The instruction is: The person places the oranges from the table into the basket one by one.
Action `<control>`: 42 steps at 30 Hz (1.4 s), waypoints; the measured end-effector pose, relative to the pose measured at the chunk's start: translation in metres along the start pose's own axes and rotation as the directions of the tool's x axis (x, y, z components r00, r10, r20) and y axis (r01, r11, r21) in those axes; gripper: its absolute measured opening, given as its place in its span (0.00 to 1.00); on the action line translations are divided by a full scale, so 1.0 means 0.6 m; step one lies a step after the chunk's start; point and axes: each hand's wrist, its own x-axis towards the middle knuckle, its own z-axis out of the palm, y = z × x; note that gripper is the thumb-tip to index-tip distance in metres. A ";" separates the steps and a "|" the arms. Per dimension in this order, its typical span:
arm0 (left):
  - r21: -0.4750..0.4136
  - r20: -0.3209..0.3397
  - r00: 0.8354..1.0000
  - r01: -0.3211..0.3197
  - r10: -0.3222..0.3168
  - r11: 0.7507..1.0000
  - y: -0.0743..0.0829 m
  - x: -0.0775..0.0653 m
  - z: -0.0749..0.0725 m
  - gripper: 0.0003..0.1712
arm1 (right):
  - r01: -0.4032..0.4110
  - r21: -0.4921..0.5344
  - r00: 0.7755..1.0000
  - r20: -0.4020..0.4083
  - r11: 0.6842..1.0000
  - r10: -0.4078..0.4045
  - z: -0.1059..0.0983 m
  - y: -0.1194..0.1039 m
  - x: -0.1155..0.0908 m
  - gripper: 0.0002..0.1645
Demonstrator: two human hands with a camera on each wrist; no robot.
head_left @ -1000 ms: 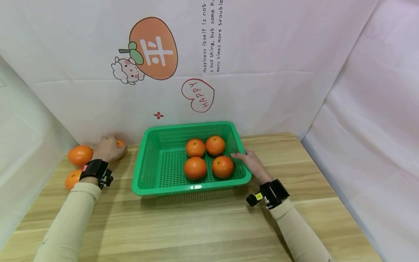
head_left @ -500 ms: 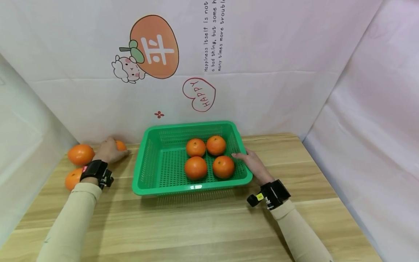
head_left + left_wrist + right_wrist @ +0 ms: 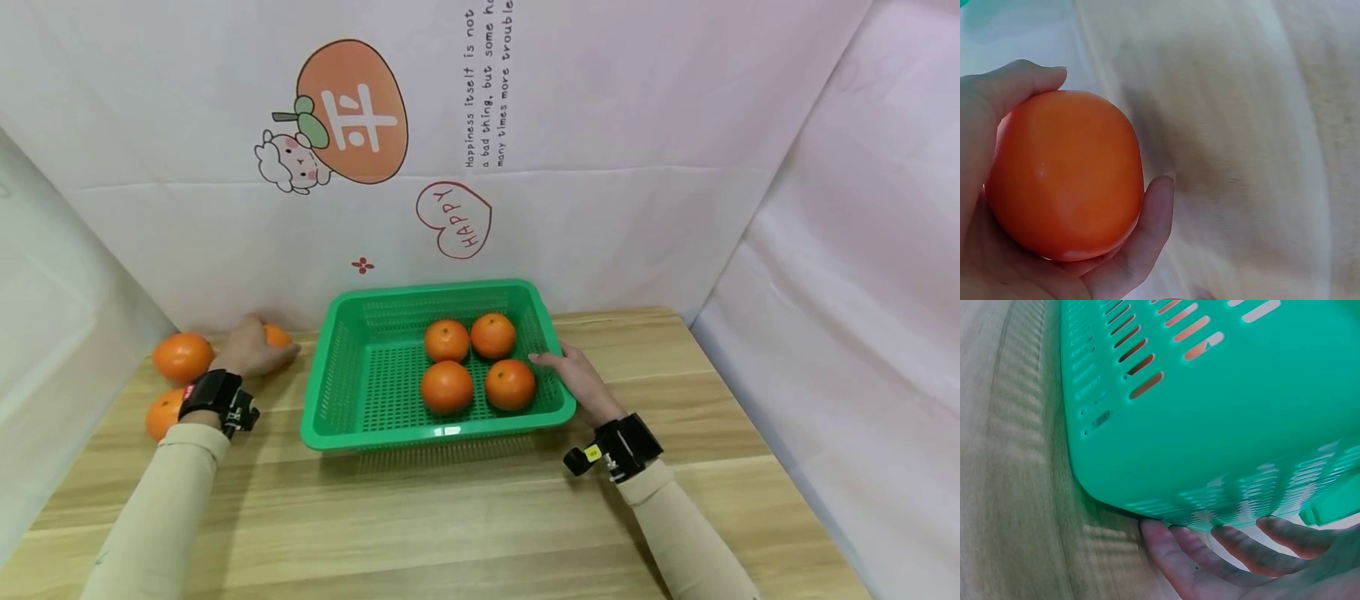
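In the head view my left hand (image 3: 249, 347) is at the back left, fingers wrapped about an orange (image 3: 277, 336) that it partly hides. Thumb and fingers curl around that orange (image 3: 1069, 178) in the left wrist view. Two more oranges lie by this hand, one at the back (image 3: 183, 357) and one nearer (image 3: 164, 414), partly behind the wrist. My right hand (image 3: 582, 380) grips the right side of a green plastic basket (image 3: 318, 392), thumb over the rim. Its fingertips press the basket's outer wall (image 3: 1222, 419) in the right wrist view. Several oranges (image 3: 447, 387) sit in the basket's right half.
The wooden table (image 3: 450, 517) ends at a printed white cloth (image 3: 600, 167) behind the basket. White cloth also hangs at both sides. Black camera straps (image 3: 628, 443) circle both wrists.
My left hand has shifted slightly, its thumb lower and further right, and more of the held orange shows. My right hand and the basket stay in place.
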 end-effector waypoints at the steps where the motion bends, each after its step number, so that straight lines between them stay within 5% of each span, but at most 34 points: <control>1: -0.001 -0.003 1.000 -0.013 0.013 1.000 0.002 0.000 -0.002 0.53 | -0.004 -0.002 1.000 -0.003 1.000 0.004 0.000 0.000 0.000 0.41; 20: 0.012 -0.174 0.970 -0.170 0.170 0.985 0.093 -0.038 -0.041 0.45 | -0.006 0.024 1.000 0.002 1.000 0.006 0.000 -0.001 0.003 0.42; 28: -0.004 -0.256 0.935 -0.255 0.246 0.967 0.144 -0.060 -0.054 0.41 | 0.000 0.026 1.000 0.004 1.000 0.000 0.000 -0.003 0.002 0.41; 35: 0.014 -0.283 0.884 -0.384 0.372 0.923 0.205 -0.084 -0.050 0.40 | -0.006 0.004 1.000 -0.004 1.000 0.006 0.001 0.001 0.000 0.41; 42: 0.038 -0.236 0.875 -0.427 0.423 0.903 0.256 -0.089 -0.036 0.39 | 0.001 0.005 1.000 -0.010 1.000 -0.001 0.003 0.001 -0.001 0.41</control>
